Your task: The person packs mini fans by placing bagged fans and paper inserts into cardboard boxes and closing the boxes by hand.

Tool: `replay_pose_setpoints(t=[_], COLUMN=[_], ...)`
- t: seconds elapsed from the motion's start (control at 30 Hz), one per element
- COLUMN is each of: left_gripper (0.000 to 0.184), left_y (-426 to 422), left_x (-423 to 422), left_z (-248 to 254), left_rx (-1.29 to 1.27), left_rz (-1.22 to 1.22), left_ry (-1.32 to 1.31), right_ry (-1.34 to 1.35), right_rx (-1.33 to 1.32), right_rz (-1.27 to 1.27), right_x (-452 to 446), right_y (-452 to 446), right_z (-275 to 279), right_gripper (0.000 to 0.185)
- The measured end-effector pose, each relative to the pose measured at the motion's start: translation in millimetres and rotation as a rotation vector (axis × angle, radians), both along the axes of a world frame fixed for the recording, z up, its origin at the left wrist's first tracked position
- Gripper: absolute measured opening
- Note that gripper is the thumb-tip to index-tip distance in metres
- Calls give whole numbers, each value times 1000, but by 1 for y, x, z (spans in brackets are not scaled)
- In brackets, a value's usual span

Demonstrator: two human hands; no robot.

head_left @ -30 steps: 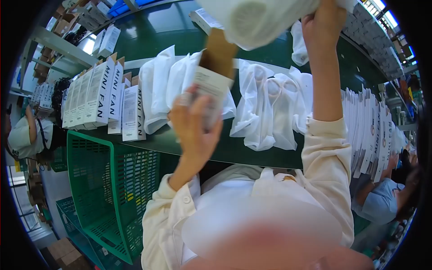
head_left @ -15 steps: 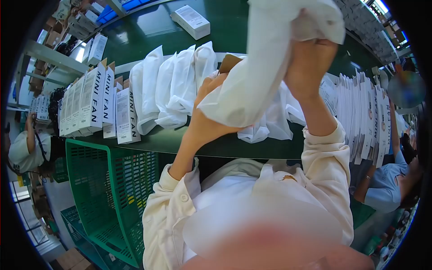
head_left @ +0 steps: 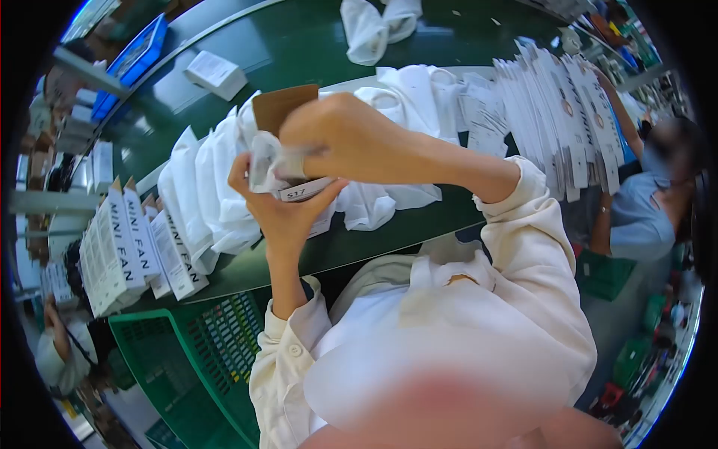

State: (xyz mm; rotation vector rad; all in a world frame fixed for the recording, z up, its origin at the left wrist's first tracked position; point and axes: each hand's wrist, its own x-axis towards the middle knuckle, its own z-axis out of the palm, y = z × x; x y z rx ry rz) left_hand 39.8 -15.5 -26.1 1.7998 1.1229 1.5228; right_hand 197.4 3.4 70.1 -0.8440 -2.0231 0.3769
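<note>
Circling an open white cardboard box marked S17 (head_left: 305,190), the left hand (head_left: 278,217) is partly spread, thumb and fingers on its walls. The right hand (head_left: 340,135) is narrow, fingers folded and blurred at the box's mouth by a translucent plastic wrapping (head_left: 262,166); whether they pinch it, I cannot tell. The box is held above the near side of the green tabletop (head_left: 288,45).

Loose plastic could snag on a cardboard edge and bunch up, jamming the mouth. Too firm a left grip could bow the thin walls inward; too slack a one could let the box slip under a push. The brown inner flap (head_left: 273,111), raised beside the right hand, could crease if the knuckles pressed on it.

Next to the left hand, the white plastic-bagged items (head_left: 217,187) lie close together, so a sideways swing might drag or slump them. Beyond them, white boxes printed MINI FAN (head_left: 108,251) lean near the table edge, just above a green perforated plastic crate (head_left: 140,316); a knock from the left forearm could tip them over.
</note>
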Motion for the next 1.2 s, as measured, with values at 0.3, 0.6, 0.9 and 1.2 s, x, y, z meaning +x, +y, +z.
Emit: replay_pose_setpoints(t=[0.3, 0.6, 0.9, 1.2], left_gripper=[95, 95, 92, 78], left_y=[-5, 3, 7, -1], left_x=[9, 7, 20, 39], left_z=[-1, 5, 9, -23], left_rx=[41, 61, 67, 242], left_rz=[-116, 19, 39, -14], left_ry=[-3, 85, 111, 49], right_ry=[-777, -348, -155, -271], right_rx=[-263, 13, -170, -54], right_rz=[-156, -1138, -1174, -221], right_x=[-9, 161, 179, 16], right_y=[-37, -97, -110, -63], right_z=[-16, -101, -103, -20], right_gripper=[19, 22, 19, 30])
